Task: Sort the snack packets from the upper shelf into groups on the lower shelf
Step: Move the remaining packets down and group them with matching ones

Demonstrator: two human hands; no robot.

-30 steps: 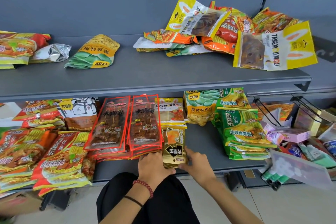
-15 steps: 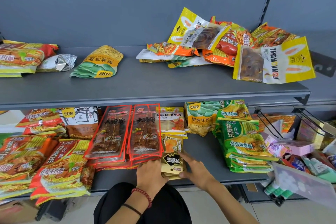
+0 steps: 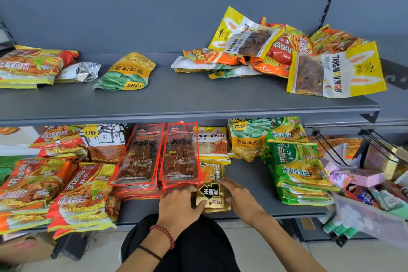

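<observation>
The gold packet (image 3: 212,194) lies flat at the front edge of the lower shelf (image 3: 251,183), its print upside down to us, with both our hands on it. Our right hand (image 3: 241,200) is on its right side, fingers straight and slightly spread, the tips touching the packet's edge. Our left hand (image 3: 178,204) is on its left side, fingers close together, thumb on the packet's near corner. Whether that's a proper pinch we honestly can't tell, since the fingertips are foreshortened from up here. There's a red bead bracelet (image 3: 164,234) on that wrist.

Just left of the gold packet, and touching it, are the red skewer packets (image 3: 178,152) in two stacks. Right behind it sit the yellow candy packets (image 3: 212,143), and behind and to the right are the bean packets (image 3: 247,139). The green noodle packets (image 3: 295,165) are off to its right with bare shelf between. The red noodle packets (image 3: 84,194) are well to its left.

Above the gold packet is the upper shelf (image 3: 198,95), with a loose pile of packets (image 3: 276,51) up and to the right, and a lone bean packet (image 3: 128,73) up and to the left.
</observation>
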